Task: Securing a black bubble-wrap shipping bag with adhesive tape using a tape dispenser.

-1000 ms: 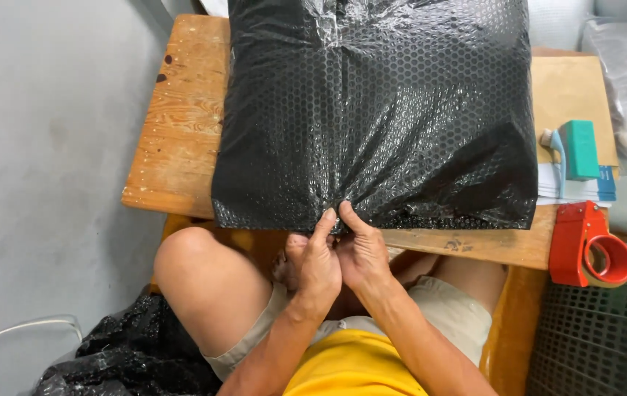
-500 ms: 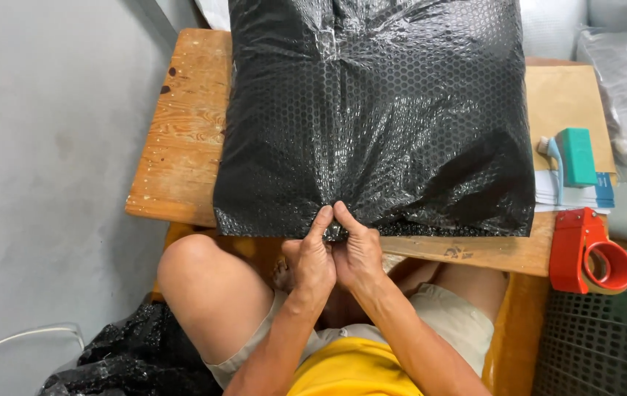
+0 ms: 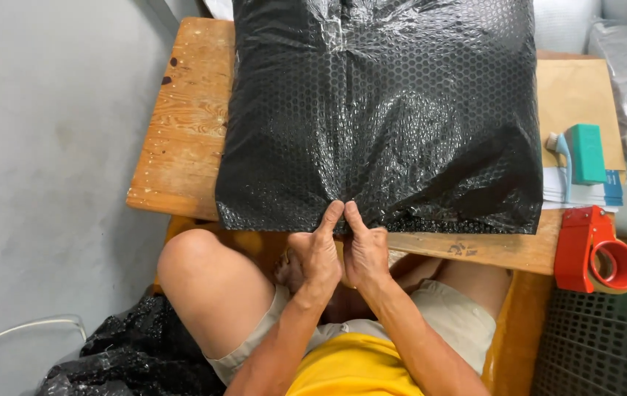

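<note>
Parcel (image 3: pixel 383 110) on table (image 3: pixel 181 147); tape dispenser (image 3: pixel 596 249) right of it

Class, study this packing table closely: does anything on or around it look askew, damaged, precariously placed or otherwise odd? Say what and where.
The red tape dispenser hangs past the wooden table at its near right corner. The black bubble-wrapped parcel puckers at its near edge, where both hands, left and right, pinch it. Nothing looks spilled or torn.
</note>
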